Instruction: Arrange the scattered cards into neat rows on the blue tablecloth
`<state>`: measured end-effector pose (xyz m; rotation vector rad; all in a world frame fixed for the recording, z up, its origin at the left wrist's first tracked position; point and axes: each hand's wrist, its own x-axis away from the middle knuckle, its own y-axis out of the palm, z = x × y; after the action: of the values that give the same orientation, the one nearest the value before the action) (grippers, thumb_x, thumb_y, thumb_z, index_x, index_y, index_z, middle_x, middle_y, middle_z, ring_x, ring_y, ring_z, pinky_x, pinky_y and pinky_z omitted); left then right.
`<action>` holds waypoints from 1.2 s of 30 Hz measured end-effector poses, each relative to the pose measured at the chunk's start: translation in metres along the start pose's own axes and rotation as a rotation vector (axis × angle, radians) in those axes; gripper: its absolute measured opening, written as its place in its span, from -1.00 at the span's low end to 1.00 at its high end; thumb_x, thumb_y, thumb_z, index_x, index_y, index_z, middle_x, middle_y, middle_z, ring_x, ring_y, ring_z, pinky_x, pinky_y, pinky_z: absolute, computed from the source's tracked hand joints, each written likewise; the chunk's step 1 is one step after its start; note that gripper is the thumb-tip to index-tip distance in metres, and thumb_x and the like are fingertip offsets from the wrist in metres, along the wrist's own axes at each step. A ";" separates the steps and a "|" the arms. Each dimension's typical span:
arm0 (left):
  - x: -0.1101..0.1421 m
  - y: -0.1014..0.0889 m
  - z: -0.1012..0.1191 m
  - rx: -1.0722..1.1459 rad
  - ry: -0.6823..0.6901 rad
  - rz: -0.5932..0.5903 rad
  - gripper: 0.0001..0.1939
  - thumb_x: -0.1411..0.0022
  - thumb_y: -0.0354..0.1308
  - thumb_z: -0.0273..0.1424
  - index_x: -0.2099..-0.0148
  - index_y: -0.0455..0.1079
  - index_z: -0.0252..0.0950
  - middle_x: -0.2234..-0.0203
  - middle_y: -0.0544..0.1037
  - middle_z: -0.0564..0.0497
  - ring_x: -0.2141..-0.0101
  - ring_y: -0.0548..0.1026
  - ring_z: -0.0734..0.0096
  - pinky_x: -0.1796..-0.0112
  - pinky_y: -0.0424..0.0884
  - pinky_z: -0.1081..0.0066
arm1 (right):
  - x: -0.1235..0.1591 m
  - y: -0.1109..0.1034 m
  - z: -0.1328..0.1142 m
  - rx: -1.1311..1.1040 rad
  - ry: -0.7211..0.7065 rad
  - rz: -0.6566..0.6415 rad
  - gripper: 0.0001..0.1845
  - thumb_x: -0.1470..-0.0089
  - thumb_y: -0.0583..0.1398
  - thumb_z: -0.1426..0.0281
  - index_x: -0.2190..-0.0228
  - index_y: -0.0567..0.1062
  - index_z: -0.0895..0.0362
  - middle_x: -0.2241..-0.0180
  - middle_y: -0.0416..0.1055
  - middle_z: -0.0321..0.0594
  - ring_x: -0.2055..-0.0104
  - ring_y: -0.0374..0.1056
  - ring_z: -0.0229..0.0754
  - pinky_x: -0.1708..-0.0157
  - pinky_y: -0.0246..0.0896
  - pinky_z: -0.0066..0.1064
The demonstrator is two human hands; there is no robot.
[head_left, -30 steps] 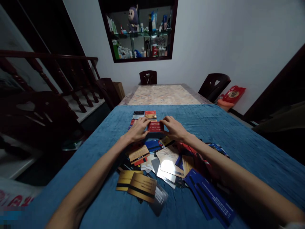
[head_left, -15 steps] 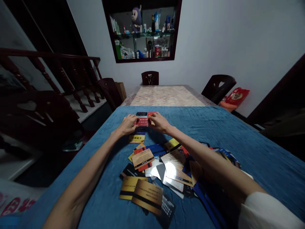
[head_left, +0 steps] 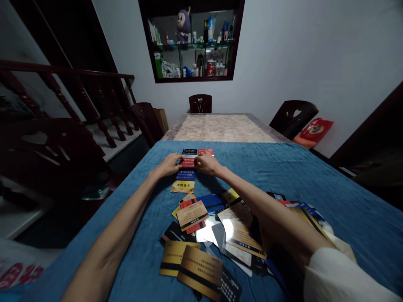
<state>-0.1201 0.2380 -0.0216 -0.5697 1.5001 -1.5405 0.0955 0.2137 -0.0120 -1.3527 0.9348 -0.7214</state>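
Both my arms reach forward over a blue cloth (head_left: 283,176). My left hand (head_left: 168,165) and my right hand (head_left: 205,163) pinch the two ends of a red card (head_left: 188,162), which lies in a column of laid-out cards. Behind it sit a dark card (head_left: 189,152) and another red card (head_left: 206,151). In front of it lie a blue card (head_left: 185,175) and a yellow card (head_left: 182,186). A loose heap of gold, blue, white and black cards (head_left: 214,235) is spread under my forearms, nearer to me.
Beyond the blue cloth the table has a pale patterned top (head_left: 223,128), with dark chairs (head_left: 200,102) at its far end and right side (head_left: 294,117). A stair railing (head_left: 78,96) runs on the left. A wall shelf (head_left: 193,40) holds bottles and a plush toy.
My hands carried the red card away from me and leftward to the column of cards. The blue and yellow cards in front of it have come into sight.
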 end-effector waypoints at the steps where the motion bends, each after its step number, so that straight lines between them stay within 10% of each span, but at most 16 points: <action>1: 0.000 0.001 0.000 0.005 -0.007 -0.003 -0.66 -0.11 0.14 -0.42 0.06 0.52 -0.37 0.16 0.58 -0.11 0.14 0.52 0.19 0.04 0.43 0.29 | -0.001 0.001 0.000 0.003 0.000 -0.005 -0.68 -0.21 0.17 0.31 0.06 0.57 0.14 -0.01 0.47 0.00 -0.09 0.29 0.07 0.06 0.23 -0.31; 36: -0.002 0.014 -0.010 0.017 -0.030 -0.075 -0.69 -0.14 0.12 -0.44 0.09 0.57 -0.34 0.16 0.60 -0.11 0.14 0.53 0.20 0.03 0.41 0.33 | -0.009 0.010 -0.003 0.058 -0.026 -0.051 -0.63 -0.22 0.10 0.27 0.10 0.61 0.13 -0.03 0.49 0.05 -0.11 0.26 0.18 0.09 0.26 -0.17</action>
<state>-0.1230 0.2471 -0.0361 -0.6432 1.4556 -1.5940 0.0883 0.2213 -0.0206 -1.3359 0.8546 -0.7628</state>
